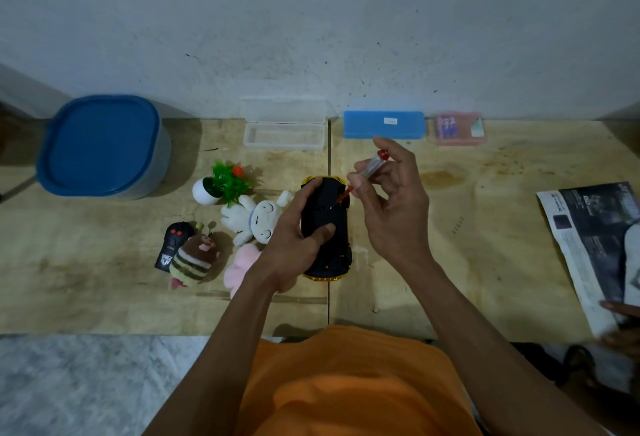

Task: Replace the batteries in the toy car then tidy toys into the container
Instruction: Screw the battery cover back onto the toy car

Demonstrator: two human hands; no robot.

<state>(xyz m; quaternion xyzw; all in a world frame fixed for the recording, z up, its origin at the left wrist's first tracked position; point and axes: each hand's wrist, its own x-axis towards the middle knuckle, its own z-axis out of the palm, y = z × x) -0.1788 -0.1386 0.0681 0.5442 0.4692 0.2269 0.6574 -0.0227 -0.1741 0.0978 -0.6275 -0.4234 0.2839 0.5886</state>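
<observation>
Fingertips of the right hand (391, 200) pinch one small clear-handled screwdriver (363, 172), its red tip touching the black underside of one yellow toy car (325, 228), which lies upside down near the bench's (485, 262) middle. Left hand (298, 235) grips that hard plastic car, thumb pressed across it. Just left lie three soft plush toys, one black remote (173, 245) and one small potted plastic plant (221, 186). One round-cornered blue-lidded container (100, 145) stands at the far left corner.

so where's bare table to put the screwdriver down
Bare table lies between the toy car and the magazine, below the blue case. Left of the car it is crowded with plush toys.
</observation>
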